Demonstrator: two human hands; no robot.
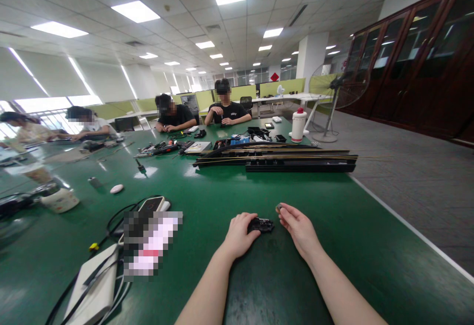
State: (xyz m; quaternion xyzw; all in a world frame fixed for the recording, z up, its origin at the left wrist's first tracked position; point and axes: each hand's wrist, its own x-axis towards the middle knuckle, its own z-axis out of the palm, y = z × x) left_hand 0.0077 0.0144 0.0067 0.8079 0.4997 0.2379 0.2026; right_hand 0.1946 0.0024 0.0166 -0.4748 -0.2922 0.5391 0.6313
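Observation:
My left hand [240,235] is closed on a small black part [262,224] with an uneven, detailed top; its exact kind is unclear. That part lies at or just above the green tabletop [207,196]. To its right, my right hand [298,227] pinches a small grey-brown piece [279,208] between thumb and fingertips, too small to name. A short gap separates the two pieces.
Long black rails with thin brass-coloured rods [299,161] lie across the table beyond my hands. On the left are a power bank [92,285], cables, a phone [150,209] and a cup [59,199]. A white bottle [298,126] stands farther back. Several people sit around the table.

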